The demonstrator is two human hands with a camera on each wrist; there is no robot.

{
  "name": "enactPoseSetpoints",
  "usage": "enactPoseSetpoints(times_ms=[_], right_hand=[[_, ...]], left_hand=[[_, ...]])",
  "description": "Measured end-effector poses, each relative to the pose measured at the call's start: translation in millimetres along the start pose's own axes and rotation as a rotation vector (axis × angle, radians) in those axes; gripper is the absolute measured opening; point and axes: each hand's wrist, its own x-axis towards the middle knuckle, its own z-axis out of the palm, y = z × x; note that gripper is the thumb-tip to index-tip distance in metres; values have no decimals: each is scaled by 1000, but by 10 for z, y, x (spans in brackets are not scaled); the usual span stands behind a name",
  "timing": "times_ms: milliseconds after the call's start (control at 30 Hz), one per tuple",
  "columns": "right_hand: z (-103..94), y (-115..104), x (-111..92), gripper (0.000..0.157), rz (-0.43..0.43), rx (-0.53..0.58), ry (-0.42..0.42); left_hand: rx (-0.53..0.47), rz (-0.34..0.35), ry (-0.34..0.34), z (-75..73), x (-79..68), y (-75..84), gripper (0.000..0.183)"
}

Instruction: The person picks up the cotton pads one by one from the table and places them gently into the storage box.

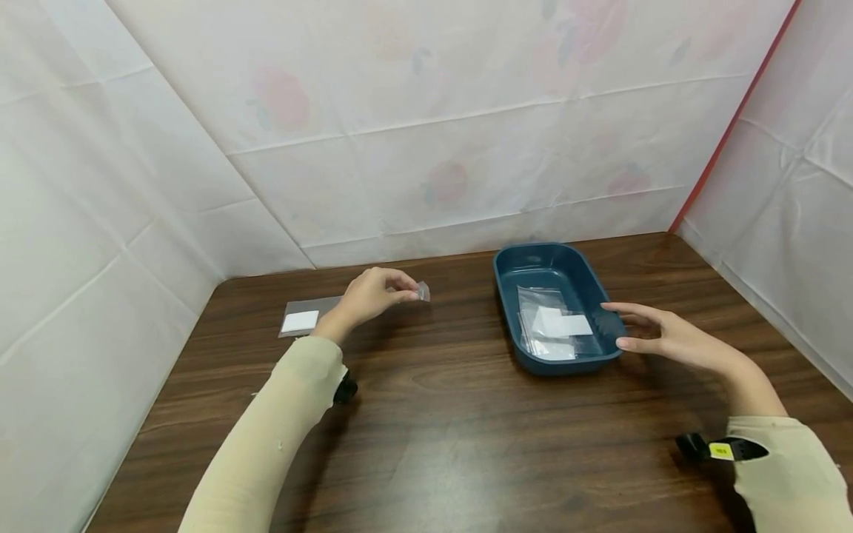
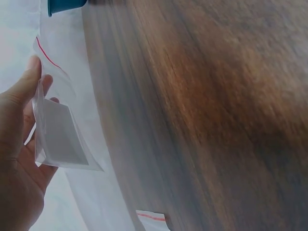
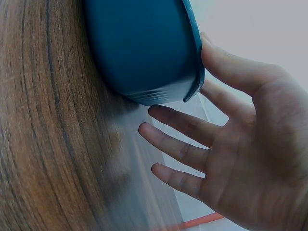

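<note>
My left hand (image 1: pixel 368 297) pinches a small clear zip bag (image 2: pixel 62 132) between thumb and fingers, raised above the table. A white card-like piece sits inside it, and a red line runs along its top in the left wrist view. My right hand (image 1: pixel 680 339) is at the right side of a blue plastic bin (image 1: pixel 503 307), thumb and index fingertips at the rim. Its other fingers (image 3: pixel 180 149) stretch out beside the outer wall. Several clear bags (image 1: pixel 549 326) with white pieces lie overlapping in the bin.
Another clear bag (image 1: pixel 300 320) with a white piece lies on the brown wood-grain table (image 1: pixel 433 414), left of the left hand. White patterned sheeting (image 1: pixel 426 133) rises at the table's back, with more at both sides.
</note>
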Motion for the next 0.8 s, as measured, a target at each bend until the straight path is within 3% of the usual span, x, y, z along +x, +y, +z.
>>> enactPoseSetpoints(times_ms=[800], right_hand=[[-10,7,20,63,4,-2,-3]], left_hand=[[-22,53,10,40,41,236,20]])
